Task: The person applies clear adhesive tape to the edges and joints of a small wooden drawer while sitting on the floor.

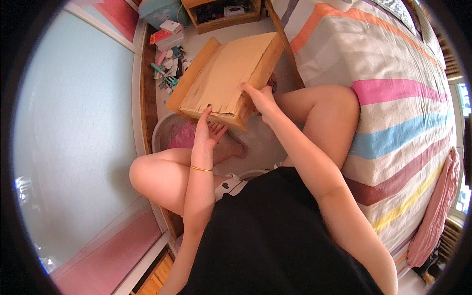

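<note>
A tan wooden drawer (226, 69) is held tilted in front of me, above the floor between my bent legs. Its broad flat panel faces up, and a taller board runs along its left side. The panel's near edge looks chipped and a little split from the frame. My left hand (209, 130) grips the near edge, thumb on top and fingers underneath. At the right near corner my right hand (260, 101) holds the side, thumb on top, its other fingers mostly hidden. Whether the panel is the drawer's inside or its underside, I cannot tell.
Small loose items (169, 66) are heaped on the floor beyond the drawer's left side, beside small boxes (167, 34). A pale basin (156, 132) with a pink bag stands by my left leg. A wooden cabinet (223, 20) stands ahead; a striped bed (334, 64) borders the right, frosted panels (88, 113) the left.
</note>
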A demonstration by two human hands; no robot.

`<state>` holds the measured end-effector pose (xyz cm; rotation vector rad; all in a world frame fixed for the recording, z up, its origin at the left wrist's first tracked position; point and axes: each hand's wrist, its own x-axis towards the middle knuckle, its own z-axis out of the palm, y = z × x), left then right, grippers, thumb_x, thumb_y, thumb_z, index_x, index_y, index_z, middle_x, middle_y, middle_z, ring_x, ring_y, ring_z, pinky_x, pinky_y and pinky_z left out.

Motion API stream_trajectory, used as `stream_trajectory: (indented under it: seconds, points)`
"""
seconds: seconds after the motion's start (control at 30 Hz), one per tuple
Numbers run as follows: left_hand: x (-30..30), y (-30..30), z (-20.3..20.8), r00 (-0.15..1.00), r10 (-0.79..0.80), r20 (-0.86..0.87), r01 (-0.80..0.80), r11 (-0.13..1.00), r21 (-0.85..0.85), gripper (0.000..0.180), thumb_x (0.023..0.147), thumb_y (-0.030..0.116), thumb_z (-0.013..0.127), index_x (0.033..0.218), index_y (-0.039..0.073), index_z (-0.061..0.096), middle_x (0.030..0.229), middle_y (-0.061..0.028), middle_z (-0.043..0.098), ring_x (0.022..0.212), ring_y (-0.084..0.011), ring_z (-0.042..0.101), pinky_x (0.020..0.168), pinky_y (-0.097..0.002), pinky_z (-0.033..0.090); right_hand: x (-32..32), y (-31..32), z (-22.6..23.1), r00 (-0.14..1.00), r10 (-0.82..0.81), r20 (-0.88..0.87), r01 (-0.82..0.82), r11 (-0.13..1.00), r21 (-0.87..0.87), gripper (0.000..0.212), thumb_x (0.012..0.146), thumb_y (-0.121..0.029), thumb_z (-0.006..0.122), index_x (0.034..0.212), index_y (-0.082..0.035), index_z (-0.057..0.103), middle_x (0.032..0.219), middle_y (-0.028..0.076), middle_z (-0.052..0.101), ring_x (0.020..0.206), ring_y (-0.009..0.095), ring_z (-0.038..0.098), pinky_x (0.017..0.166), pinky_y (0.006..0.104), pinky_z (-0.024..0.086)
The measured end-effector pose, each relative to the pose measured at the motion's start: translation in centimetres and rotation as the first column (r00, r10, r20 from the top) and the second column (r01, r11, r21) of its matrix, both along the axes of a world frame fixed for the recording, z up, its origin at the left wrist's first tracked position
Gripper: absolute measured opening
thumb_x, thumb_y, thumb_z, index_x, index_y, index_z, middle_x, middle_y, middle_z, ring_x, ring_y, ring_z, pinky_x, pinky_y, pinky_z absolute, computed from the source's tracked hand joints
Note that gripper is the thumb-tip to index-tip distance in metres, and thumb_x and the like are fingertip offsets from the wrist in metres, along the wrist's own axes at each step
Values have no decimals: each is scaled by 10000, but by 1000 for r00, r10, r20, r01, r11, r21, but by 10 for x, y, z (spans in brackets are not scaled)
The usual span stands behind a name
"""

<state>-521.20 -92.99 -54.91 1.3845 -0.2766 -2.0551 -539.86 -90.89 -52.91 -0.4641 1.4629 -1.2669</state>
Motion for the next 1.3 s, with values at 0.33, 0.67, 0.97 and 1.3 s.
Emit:
stream_trajectory:
  seconds: [0.33, 0.67, 0.97, 1.3]
  points:
    - [-2, 3, -1, 985, -60, 159, 77, 992, -103, 662, 721, 409, 703, 1190, 34, 422, 1075, -117, 492, 977, -237, 520, 836, -396, 481, -16, 21, -12, 974, 164, 159, -187, 973, 138, 898, 728, -494, 659, 1275, 91, 254, 1183, 203, 465, 1076, 259, 508, 824, 382, 488]
    - [-4, 4, 0, 982, -64, 175, 86, 989, -120, 614, 735, 415, 690, 1161, 40, 456, 1047, -112, 519, 946, -228, 535, 824, -382, 482, -4, 42, 8, 908, 237, 346, -323, 921, 217, 768, 722, -517, 660, 1222, 23, 437, 1163, 168, 508, 1065, 252, 521, 878, 413, 441]
    - [-4, 3, -5, 969, -41, 245, 67, 993, -100, 558, 721, 418, 700, 1090, 38, 526, 984, -93, 591, 851, -191, 590, 791, -356, 493, 7, 43, 4, 930, 258, 262, -322, 916, 242, 681, 697, -443, 710, 1137, 34, 503, 1008, 119, 574, 875, 189, 593, 786, 332, 472]
    - [-10, 21, -2, 978, -113, 176, 109, 994, 33, 780, 670, 534, 696, 1234, 63, 433, 1180, -128, 476, 1073, -216, 475, 852, -416, 435, 15, 45, 8, 958, 239, 160, -276, 918, 284, 618, 714, -386, 707, 1108, 57, 532, 993, 158, 604, 887, 198, 607, 735, 314, 498]
